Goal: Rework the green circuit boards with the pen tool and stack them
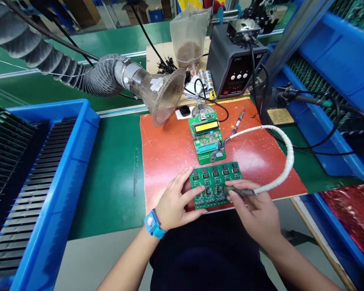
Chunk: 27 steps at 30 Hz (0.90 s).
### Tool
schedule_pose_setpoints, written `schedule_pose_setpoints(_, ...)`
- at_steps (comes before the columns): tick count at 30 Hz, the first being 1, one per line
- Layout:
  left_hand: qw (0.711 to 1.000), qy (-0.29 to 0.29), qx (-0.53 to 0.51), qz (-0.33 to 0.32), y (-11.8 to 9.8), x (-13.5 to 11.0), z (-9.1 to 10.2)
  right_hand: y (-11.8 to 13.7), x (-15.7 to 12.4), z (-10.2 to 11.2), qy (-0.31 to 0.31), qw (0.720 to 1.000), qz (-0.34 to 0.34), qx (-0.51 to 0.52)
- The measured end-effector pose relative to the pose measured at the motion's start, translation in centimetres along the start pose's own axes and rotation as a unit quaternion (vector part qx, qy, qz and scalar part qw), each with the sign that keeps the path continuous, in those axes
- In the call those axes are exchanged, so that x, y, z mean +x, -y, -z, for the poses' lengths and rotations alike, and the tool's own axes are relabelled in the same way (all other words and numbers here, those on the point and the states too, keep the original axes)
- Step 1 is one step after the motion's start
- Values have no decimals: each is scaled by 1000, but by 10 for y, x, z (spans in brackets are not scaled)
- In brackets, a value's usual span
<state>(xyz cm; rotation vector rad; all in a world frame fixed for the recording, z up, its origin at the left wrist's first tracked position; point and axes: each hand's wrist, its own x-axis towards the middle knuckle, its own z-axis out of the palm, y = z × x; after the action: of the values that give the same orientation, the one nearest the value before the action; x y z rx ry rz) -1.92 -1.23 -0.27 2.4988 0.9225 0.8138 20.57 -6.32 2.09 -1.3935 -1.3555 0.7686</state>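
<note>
A green circuit board panel (pixel 210 198) with a row of small digit displays lies at the front edge of the red mat (pixel 166 161). My left hand (pixel 180 198) rests at its left side, fingers spread, one fingertip on the board's face. My right hand (pixel 257 210) grips a dark probe connector (pixel 241 191) whose tip meets the right half of the panel. From it a white-wrapped cable (pixel 286 153) loops back to a programmer board (pixel 206 141) with a lit yellow screen and a teal socket, just behind the panel. The probe's contact points are hidden.
A fume extraction hose with a clear funnel (pixel 170 97) hangs over the mat's back left. Behind stands a black soldering station (pixel 235 60); a pen (pixel 238 121) and a yellow sponge (pixel 280 116) lie rightward. Blue bins (pixel 81 133) flank both sides, the left one holding slotted racks.
</note>
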Motion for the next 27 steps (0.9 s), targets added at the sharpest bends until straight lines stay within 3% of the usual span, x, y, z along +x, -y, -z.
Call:
schedule_pose_setpoints(7,1000,-1,-2,0,0,0,0,-2,0,1,16,999,25,-29)
schedule_pose_setpoints(15,1000,-3,4,-2,0,-1,-1,5,3,-4,3,991,104,-88)
schedule_pose_setpoints(21,1000,1,7,-1,1,-2,-2,0,3,-7,-17,992,97,-73)
schedule_pose_setpoints(27,1000,1,4,0,1,0,-1,1,3,-4,0,995,73,-62)
